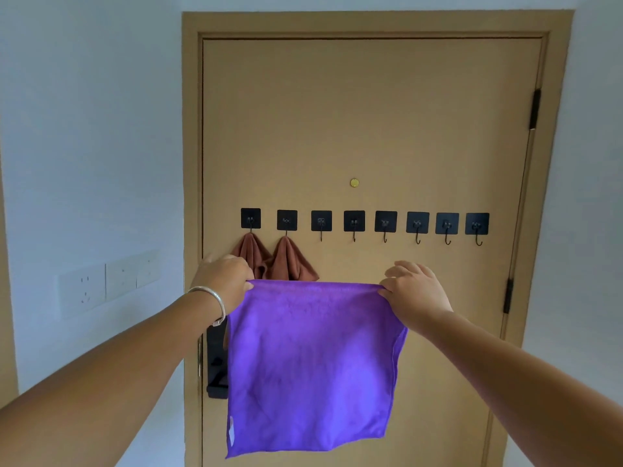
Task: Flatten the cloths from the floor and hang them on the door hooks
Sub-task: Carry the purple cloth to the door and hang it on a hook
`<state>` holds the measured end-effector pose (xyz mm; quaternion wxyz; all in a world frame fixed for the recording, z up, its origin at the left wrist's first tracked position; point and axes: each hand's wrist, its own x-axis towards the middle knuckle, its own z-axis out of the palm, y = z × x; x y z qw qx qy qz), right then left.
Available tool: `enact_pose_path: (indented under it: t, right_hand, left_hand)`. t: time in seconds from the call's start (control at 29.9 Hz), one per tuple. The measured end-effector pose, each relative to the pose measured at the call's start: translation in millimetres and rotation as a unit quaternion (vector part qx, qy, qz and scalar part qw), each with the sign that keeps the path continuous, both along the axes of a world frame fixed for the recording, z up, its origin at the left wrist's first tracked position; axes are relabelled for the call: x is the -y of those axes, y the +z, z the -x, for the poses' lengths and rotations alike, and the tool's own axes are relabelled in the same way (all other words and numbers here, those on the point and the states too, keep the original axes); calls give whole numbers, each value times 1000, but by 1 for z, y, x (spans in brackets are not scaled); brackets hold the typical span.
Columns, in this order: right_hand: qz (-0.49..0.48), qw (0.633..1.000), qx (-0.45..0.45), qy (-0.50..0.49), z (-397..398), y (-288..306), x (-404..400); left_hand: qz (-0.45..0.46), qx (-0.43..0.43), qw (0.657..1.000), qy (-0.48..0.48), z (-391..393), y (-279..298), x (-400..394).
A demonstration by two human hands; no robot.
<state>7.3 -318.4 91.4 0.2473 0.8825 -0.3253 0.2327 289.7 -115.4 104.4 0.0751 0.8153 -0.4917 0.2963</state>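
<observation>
A purple cloth (312, 365) hangs flat in front of the tan door (371, 129), stretched by its two top corners. My left hand (222, 281) pinches the upper left corner and my right hand (416, 289) pinches the upper right corner. A row of several black adhesive hooks (354, 222) crosses the door just above my hands. Two brown cloths (279, 259) hang bunched from the two leftmost hooks, partly behind my left hand and the purple cloth. The hooks to their right hold nothing.
A black door lock and handle (216, 365) sits at the door's left edge, partly behind the purple cloth. White wall sockets (108, 286) are on the wall to the left. Door hinges (534, 109) run along the right frame. A brass peephole (354, 182) sits above the hooks.
</observation>
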Motion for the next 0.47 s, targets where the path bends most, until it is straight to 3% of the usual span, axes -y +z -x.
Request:
enact_pose_path:
  t: [0.27, 0.47]
  right_hand:
    - [13, 1000, 18, -1, -51, 8, 60]
    - [-18, 998, 51, 30, -89, 22, 119]
  left_hand:
    - [17, 28, 999, -7, -43, 5, 61]
    - [44, -16, 999, -16, -78, 11, 114]
